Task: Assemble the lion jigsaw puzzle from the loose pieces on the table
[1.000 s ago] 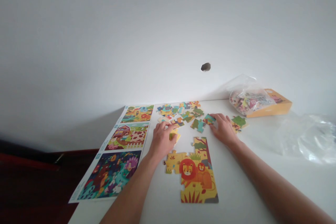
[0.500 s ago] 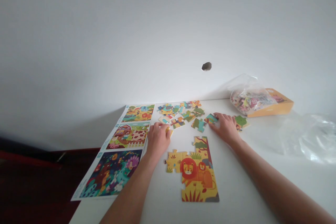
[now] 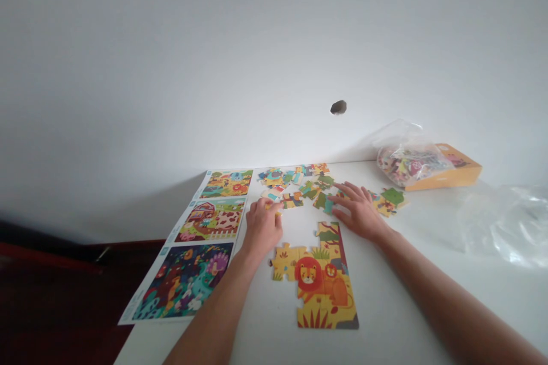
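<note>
My left hand (image 3: 263, 223) is closed at the left of the loose pieces. Its fingers pinch a mostly hidden puzzle piece, with a bit of yellow showing at the fingertips. My right hand (image 3: 358, 211) is spread flat with fingers apart, its tips beside a teal-and-green puzzle piece (image 3: 323, 202). Several loose puzzle pieces (image 3: 317, 185) lie in a heap beyond and between the hands. Nearer me sits a joined puzzle section (image 3: 329, 285) with a lion and a cub on yellow ground. A green-and-yellow piece (image 3: 391, 198) lies right of my right hand.
A sheet with three pictures (image 3: 204, 228) runs along the table's left edge. At the back right, a clear bag of pieces (image 3: 406, 162) rests against an orange box (image 3: 454, 175). Crumpled clear plastic (image 3: 509, 228) lies at the right. A white wall (image 3: 257, 68) stands behind.
My right hand has shifted slightly left and spread its fingers, off the blue-green piece it was touching. My left hand has barely moved and keeps its pinch.
</note>
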`<state>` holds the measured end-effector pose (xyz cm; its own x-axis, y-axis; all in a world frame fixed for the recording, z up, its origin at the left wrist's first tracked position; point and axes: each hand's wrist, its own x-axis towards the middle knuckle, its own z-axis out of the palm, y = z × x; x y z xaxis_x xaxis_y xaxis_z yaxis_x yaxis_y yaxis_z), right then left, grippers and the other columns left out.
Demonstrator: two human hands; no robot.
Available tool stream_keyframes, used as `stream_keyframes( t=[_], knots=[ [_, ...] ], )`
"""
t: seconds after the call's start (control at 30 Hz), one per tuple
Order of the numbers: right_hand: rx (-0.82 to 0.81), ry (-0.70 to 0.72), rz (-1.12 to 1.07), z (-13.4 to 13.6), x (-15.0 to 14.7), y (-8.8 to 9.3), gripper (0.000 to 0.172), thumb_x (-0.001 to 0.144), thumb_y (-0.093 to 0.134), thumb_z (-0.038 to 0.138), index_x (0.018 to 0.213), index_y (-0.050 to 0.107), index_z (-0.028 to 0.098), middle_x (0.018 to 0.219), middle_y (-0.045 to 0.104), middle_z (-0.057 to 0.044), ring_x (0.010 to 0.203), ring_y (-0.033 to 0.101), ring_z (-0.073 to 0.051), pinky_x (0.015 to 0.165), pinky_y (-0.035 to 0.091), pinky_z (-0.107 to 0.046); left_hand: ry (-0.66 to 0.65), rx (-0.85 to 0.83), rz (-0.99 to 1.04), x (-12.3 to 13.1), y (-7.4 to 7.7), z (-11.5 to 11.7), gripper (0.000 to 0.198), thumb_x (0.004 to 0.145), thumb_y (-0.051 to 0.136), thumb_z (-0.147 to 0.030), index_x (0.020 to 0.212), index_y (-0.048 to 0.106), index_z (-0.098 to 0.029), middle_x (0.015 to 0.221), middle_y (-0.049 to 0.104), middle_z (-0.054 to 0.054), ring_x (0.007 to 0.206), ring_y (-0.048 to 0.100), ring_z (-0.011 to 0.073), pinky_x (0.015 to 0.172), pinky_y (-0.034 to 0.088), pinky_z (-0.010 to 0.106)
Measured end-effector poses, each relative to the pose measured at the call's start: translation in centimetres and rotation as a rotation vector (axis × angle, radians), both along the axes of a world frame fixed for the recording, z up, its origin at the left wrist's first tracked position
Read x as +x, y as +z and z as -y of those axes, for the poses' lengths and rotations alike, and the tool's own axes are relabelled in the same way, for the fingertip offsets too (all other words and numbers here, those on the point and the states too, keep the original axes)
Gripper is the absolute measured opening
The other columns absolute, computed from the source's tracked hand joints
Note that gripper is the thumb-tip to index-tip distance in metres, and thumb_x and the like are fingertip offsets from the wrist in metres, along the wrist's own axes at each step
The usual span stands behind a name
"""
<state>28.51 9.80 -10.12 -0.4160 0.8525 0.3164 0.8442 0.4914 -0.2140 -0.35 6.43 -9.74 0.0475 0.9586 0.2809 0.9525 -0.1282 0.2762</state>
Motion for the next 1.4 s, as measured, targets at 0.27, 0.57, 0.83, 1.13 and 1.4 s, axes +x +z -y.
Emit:
stream_keyframes(
  t=[0.27, 0.57, 0.83, 1.13, 1.4],
  knots=[
    [0.018, -0.216, -0.033, -0.3, -0.2, -0.2, 0.028, 0.093, 0.052, 0.046, 0.099, 0.073, 0.028, 0.138, 0.052, -0.01, 0.132, 0.041, -0.032, 0.108, 0.021, -0.066, -0.107, 0.044, 0.022, 0.2, -0.1, 0.0, 0.037, 0.083, 0.053, -0.014, 0.114, 0.069, -0.029, 0.127, 0.057, 0.008, 0.121, 0.047, 0.0288, 0.101, 0.041, 0.046],
    [-0.044, -0.033, 0.067, -0.3, -1.0, -0.2, 0.047, 0.094, 0.048, 0.048, 0.138, 0.047, 0.033, 0.151, 0.04, -0.005, 0.142, 0.027, -0.036, 0.106, 0.017, -0.072, -0.236, 0.008, 0.03, 1.1, 0.3, 0.4, 0.034, 0.085, 0.058, -0.031, 0.119, 0.066, -0.03, 0.134, 0.055, 0.004, 0.122, 0.044, 0.0292, 0.103, 0.036, 0.048],
    [-0.008, -0.236, 0.012, -0.6, -0.8, -0.2, 0.041, 0.088, 0.039, 0.012, 0.121, 0.06, 0.024, 0.139, 0.053, -0.009, 0.134, 0.037, -0.033, 0.107, 0.022, -0.068, -0.243, 0.023, 0.085, 1.3, 0.0, 0.2, 0.032, 0.086, 0.056, -0.021, 0.114, 0.069, -0.031, 0.127, 0.059, 0.004, 0.116, 0.047, 0.0259, 0.099, 0.039, 0.044],
    [-0.002, -0.091, 0.043, -0.4, -0.9, 0.1, 0.032, 0.096, 0.043, 0.038, 0.119, 0.062, 0.026, 0.134, 0.056, -0.008, 0.13, 0.039, -0.034, 0.109, 0.015, -0.068, -0.117, 0.051, 0.077, 1.4, -0.1, 0.0, 0.03, 0.086, 0.057, -0.022, 0.111, 0.07, -0.032, 0.119, 0.062, 0.004, 0.111, 0.05, 0.0264, 0.095, 0.041, 0.044],
    [0.056, -0.236, -0.032, -1.1, -0.5, -0.8, 0.038, 0.09, 0.056, 0.046, 0.123, 0.062, 0.027, 0.133, 0.053, -0.012, 0.127, 0.041, -0.034, 0.105, 0.026, -0.057, 0.025, 0.083, 0.06, 1.0, -0.1, -0.2, 0.026, 0.086, 0.058, -0.024, 0.107, 0.072, -0.03, 0.111, 0.062, 0.007, 0.105, 0.052, 0.0274, 0.092, 0.043, 0.044]
  ],
)
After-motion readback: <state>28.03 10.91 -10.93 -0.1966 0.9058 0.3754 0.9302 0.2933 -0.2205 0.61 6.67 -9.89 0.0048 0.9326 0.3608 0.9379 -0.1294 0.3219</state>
